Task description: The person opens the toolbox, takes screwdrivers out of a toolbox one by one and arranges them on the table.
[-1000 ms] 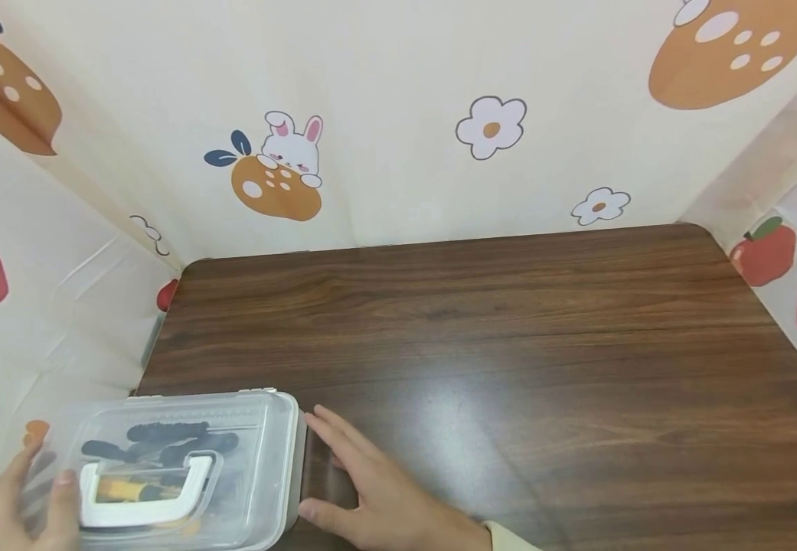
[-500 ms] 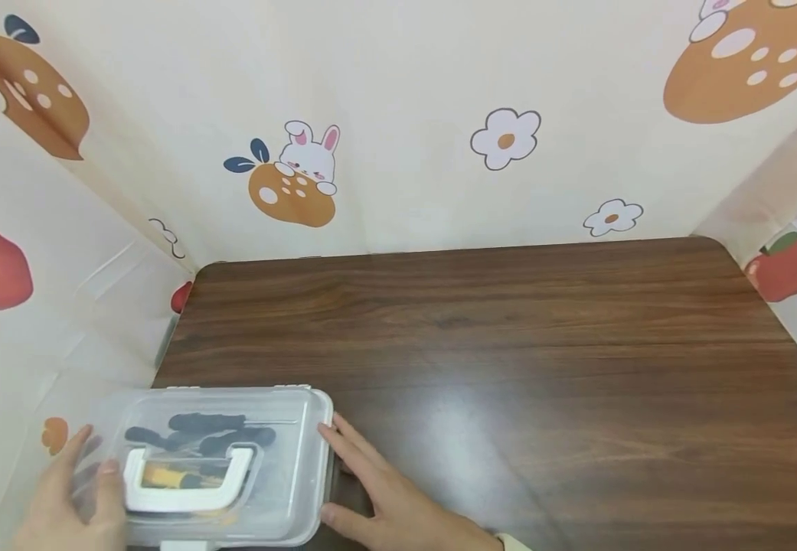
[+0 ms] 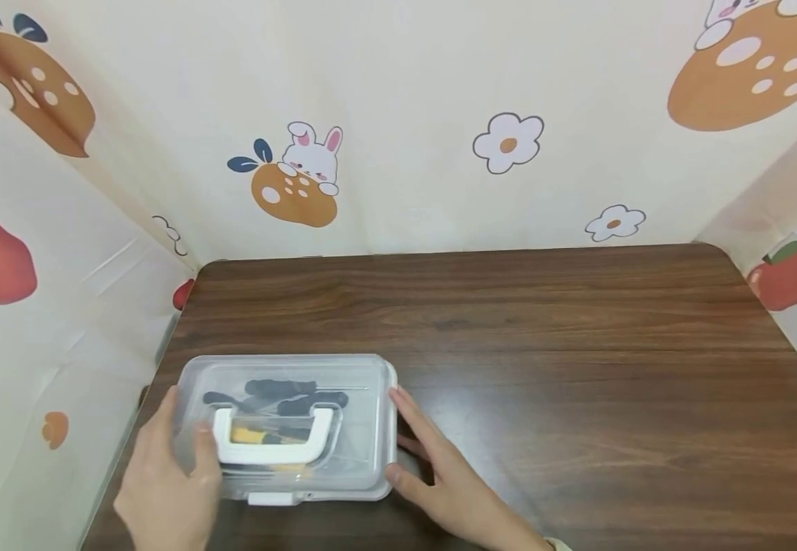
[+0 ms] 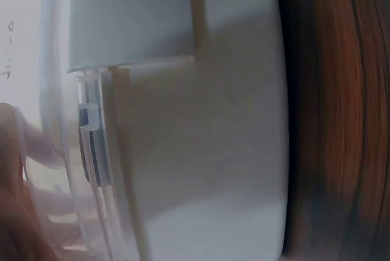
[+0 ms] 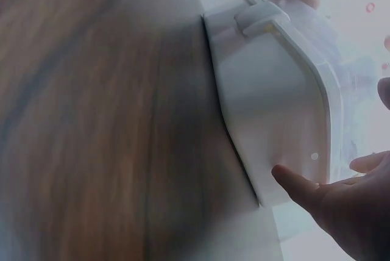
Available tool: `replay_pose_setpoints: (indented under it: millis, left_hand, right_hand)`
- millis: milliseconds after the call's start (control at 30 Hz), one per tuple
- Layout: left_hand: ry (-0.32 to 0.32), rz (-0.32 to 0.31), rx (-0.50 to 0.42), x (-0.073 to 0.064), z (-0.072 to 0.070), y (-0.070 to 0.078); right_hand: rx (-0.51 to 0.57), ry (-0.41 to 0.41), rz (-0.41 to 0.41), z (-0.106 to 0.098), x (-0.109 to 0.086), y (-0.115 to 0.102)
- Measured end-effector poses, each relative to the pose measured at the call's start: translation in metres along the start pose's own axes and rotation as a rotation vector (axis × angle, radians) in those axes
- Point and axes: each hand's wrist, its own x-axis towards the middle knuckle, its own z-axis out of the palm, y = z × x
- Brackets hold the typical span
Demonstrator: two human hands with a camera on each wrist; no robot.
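Observation:
A white plastic toolbox [image 3: 365, 451] with a clear lid lies at the left of the table, its white handle [image 3: 270, 454] folded flat. Through the lid show several black-handled tools [image 3: 311, 402], one with a thin shaft, and a yellow-handled one [image 3: 248, 435]. My left hand [image 3: 171, 478] grips the left end, thumb over the lid and fingers along the edge. At the opposite end my right hand [image 3: 456, 482] rests spread fingers against the edge and side wall. The right wrist view shows one fairly straight finger pressed to that white wall [image 5: 274, 102].
The brown wooden table [image 3: 543, 344] extends to the right and behind the toolbox. A printed cloth [image 3: 405, 176] with rabbits, fruit and flowers hangs along the back edge and both sides. A white latch [image 3: 272, 499] sits on the toolbox's front.
The toolbox has moved right and farther from the near edge, with both hands travelling along. Its front latch and the whole left hand have come into view.

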Motion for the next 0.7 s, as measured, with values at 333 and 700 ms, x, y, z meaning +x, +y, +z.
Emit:
replay_pose_setpoints:
  millis: [333, 700]
  left_hand:
    - [0.013, 0.158, -0.074, -0.011, 0.026, 0.036]
    - [-0.074, 0.287, -0.156, -0.014, 0.047, 0.066]
  right_hand:
    - [0.013, 0.070, 0.120, -0.038, -0.010, 0.003]
    - [0.001, 0.162, 0.085, -0.078, -0.010, 0.006]
